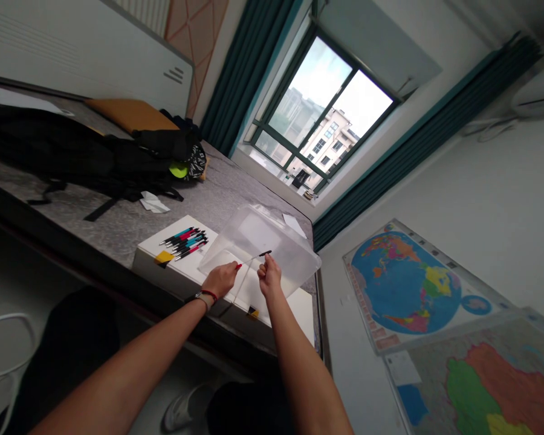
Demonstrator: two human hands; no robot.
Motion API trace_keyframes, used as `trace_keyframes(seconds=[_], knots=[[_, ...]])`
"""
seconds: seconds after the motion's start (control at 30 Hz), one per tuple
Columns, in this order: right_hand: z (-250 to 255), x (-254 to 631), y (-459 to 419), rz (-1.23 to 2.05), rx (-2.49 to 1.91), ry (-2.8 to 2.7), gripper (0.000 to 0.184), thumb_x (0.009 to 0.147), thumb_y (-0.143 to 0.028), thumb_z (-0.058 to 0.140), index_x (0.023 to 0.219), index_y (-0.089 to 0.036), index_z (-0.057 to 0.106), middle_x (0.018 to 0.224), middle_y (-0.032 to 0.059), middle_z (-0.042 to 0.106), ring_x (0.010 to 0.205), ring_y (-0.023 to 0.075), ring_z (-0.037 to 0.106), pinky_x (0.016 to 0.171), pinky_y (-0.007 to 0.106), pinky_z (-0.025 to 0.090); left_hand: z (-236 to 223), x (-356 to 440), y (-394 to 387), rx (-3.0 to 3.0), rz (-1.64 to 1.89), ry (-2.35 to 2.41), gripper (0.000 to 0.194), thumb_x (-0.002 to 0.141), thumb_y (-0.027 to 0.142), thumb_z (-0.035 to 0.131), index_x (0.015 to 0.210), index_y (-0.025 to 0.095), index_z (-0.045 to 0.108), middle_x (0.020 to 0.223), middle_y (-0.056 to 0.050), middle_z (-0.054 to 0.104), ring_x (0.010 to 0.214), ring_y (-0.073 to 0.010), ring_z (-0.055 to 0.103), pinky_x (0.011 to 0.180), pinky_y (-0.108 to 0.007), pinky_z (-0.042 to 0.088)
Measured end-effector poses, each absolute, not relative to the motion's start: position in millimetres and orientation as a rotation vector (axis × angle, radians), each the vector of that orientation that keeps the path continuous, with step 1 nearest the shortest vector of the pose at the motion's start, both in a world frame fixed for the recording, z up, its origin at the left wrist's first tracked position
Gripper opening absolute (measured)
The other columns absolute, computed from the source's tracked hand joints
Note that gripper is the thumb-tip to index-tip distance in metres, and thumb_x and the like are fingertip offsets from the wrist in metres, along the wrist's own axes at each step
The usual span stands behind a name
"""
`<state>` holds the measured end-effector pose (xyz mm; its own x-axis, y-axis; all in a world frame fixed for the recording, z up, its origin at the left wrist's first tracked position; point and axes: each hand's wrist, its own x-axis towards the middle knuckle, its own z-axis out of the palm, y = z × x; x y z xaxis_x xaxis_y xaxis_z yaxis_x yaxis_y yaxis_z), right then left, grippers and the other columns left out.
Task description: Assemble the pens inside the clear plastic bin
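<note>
My left hand (220, 279), a band at its wrist, is closed around a small red pen part (239, 266). My right hand (269, 276) pinches a black pen part (265, 253). A thin pale line, perhaps a refill, runs between the two; its exact ends are too small to make out. Both hands are above white boxes (301, 309), in front of a translucent plastic bin (294, 252) that lies tilted on them. Left of my hands, several click pens (184, 243) with black, red and blue barrels lie in a bunch on the white surface.
A black bag (95, 160) lies on the grey table (236, 184) at the left, with a crumpled tissue (154, 202) beside it. Behind it is a brown folder (131, 113). A wall with maps (405, 281) bounds the right side, and a window (326, 112) is beyond.
</note>
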<state>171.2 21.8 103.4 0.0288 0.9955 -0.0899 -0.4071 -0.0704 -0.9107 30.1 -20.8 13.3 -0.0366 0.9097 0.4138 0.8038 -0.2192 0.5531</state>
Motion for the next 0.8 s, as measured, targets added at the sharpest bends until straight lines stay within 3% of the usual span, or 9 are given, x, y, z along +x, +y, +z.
trace_keyframes(seconds=[0.8], knots=[[105.1,178.3,22.5,1.300,-1.137,-1.000,0.035,0.062,-0.035,0.076,0.080,-0.019,0.051,0.045,-0.0147,0.029,0.037,0.0033,0.022,0.034,0.017,0.015,16.6,29.4,-22.6,2.057,1.073,1.848,0.034,0.098,0.033,0.025,0.098,0.018,0.056,0.086,-0.009,0.066,0.080,-0.0193,0.062,0.071,-0.029,0.042]])
